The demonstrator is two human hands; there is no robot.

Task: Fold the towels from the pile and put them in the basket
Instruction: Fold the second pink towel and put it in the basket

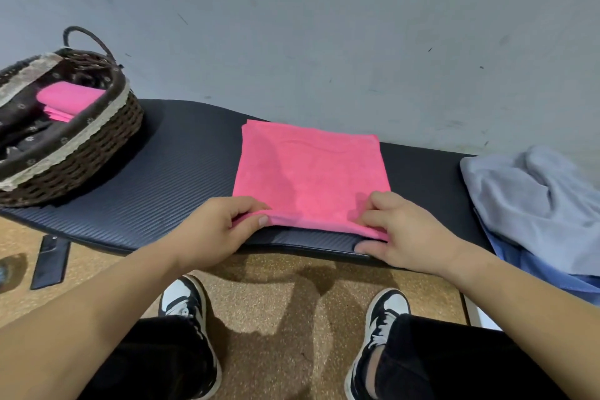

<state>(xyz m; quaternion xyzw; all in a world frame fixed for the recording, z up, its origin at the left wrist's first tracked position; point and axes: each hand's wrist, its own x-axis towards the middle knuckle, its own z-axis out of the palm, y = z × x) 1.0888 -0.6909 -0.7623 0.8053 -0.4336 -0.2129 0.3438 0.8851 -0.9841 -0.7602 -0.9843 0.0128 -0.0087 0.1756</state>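
Observation:
A pink towel (310,172) lies flat, folded to a rough square, on the black mat (181,172). My left hand (217,230) pinches the towel's near left corner between thumb and fingers. At the near right corner, my right hand (402,230) pinches the edge, its lower fingers resting on the mat's front edge. The wicker basket (81,156) stands at the left end of the mat with a folded pink towel (68,97) inside. The pile of grey and blue towels (535,201) lies at the right end.
A grey wall rises right behind the mat. A dark phone (50,261) lies on the speckled floor at the left, below the mat's edge. My two shoes (185,305) and knees are in front of the mat.

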